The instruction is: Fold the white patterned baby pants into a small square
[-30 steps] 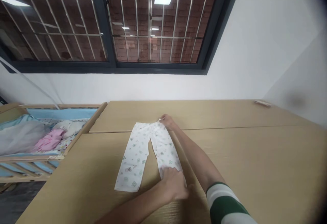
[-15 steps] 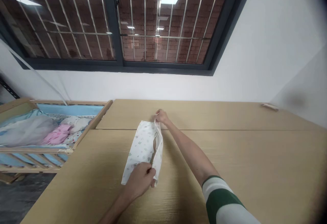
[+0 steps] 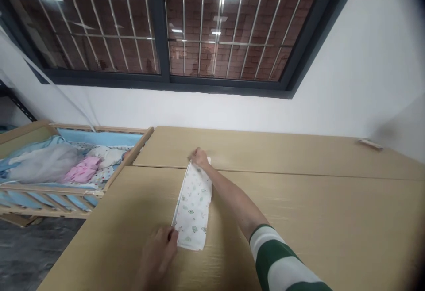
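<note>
A white cloth with a small green and grey print [image 3: 194, 209] lies folded into a long narrow strip on the tan board surface [image 3: 282, 220]. What kind of item it is, I cannot tell. At its far end, my right hand [image 3: 200, 157] pinches the top edge, fingers closed and slightly blurred. My left hand [image 3: 161, 249] is closed at the near left corner, with the fold's edge at its fingertips. Motion smears the back of that hand.
To the left stands a wooden crib [image 3: 128, 165] with blue lining. It holds a pink cloth [image 3: 83, 170] and a pale sheer bundle [image 3: 49, 162]. A seam crosses the board near the wall. At the far right lies a small flat piece [image 3: 371, 144]. A barred window [image 3: 229, 85] is above.
The cloth's right part has been folded over to the left, closing the gap that showed between its layers. Both hands have moved left to the cloth's left edge. The view has shifted slightly.
</note>
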